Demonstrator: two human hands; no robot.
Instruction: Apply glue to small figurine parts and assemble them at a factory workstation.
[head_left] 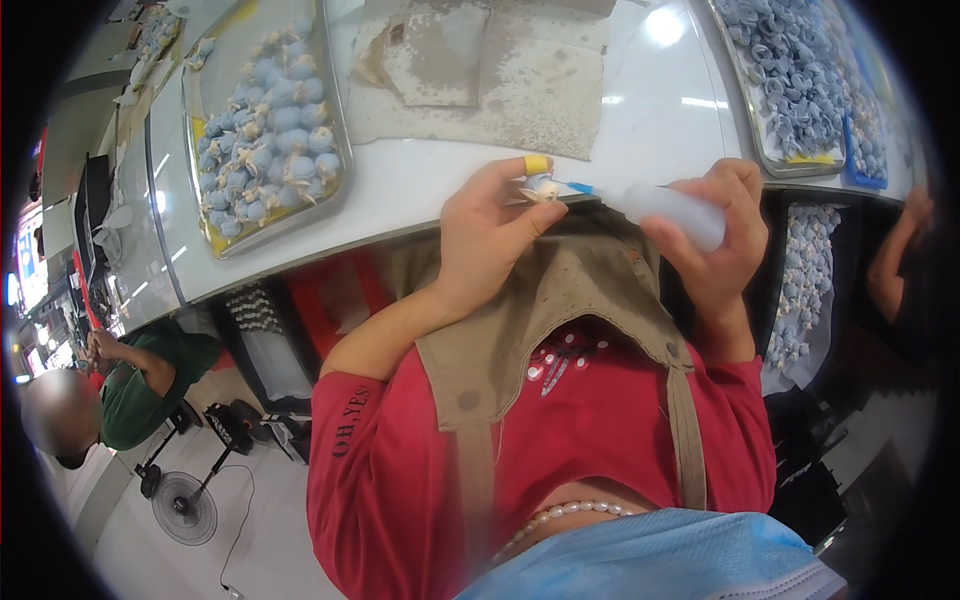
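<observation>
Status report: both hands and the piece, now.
Left hand pinches a small pale piece. Right hand grips a squeeze bottle, blue nozzle at the piece. Nothing between them.

She has a small pale piece point(541, 188) pinched at the fingertips of her left hand point(487, 238), held just over the near edge of the white surface point(420, 190). It is whitish with little tan, petal-like bits sticking out at the side; most of it is hidden by her fingers, one of which wears a yellow band. In her right hand point(722, 240) is a soft, translucent white squeeze bottle point(672, 213), lying almost level and tilted slightly, its thin blue nozzle point(579, 187) pointing left and meeting the small piece. Her fingers wrap around the bottle's body from behind.
</observation>
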